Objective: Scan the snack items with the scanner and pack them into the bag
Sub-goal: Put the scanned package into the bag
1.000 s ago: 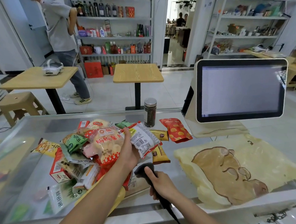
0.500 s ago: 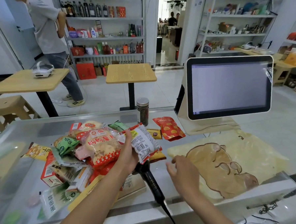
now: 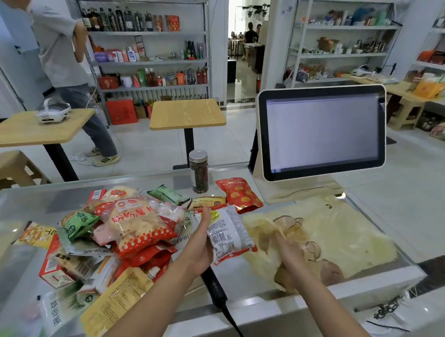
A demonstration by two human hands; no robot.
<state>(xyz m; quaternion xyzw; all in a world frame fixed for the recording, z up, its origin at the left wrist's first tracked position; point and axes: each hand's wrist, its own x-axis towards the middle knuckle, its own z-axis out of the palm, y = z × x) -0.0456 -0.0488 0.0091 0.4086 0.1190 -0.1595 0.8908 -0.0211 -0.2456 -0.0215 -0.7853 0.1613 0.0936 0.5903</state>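
The glass tabletop (image 3: pixel 41 202) carries a flat yellow plastic bag with a brown cartoon print (image 3: pixel 341 239) reaching its right edge. A heap of colourful snack packets (image 3: pixel 135 230) fills the left, with a bare strip between. There a black handheld scanner (image 3: pixel 214 284) lies under the left wrist. The left hand (image 3: pixel 199 247) fingers clamp a white barcode-printed snack packet (image 3: pixel 225 236) above that strip. The right hand (image 3: pixel 292 257) fingers curl into the bag's bunched left rim.

The counter (image 3: pixel 251 278) was smooth, shiny glass. The snack pack (image 3: pixel 228 238) was shiny plastic. The yellow bag (image 3: pixel 341 239) was thin, wrinkly plastic. The scanner (image 3: pixel 214 284) was dull black plastic. The jar (image 3: pixel 200 176) was glass with a shiny metal lid (image 3: pixel 198 154). The table (image 3: pixel 188 113) looked wooden.
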